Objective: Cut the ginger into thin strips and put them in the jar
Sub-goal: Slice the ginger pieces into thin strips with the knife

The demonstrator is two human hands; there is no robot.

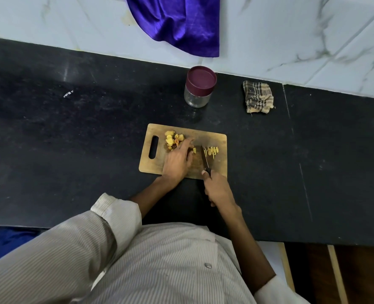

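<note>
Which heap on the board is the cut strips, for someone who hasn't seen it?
Find the wooden cutting board on the black counter. The cut strips lie right of the knife blade: thin, pale slivers, unlike the chunky yellow ginger pieces near the handle slot.

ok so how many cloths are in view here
2. A shiny purple cloth hangs down the white marble wall behind the counter. A small folded brown checked cloth lies on the black counter, right of the maroon-lidded glass jar. None seems hidden.

Matt wooden cutting board on speckled dark stone table; clear glass jar, glossy maroon plastic lid; checked cloth.
</note>
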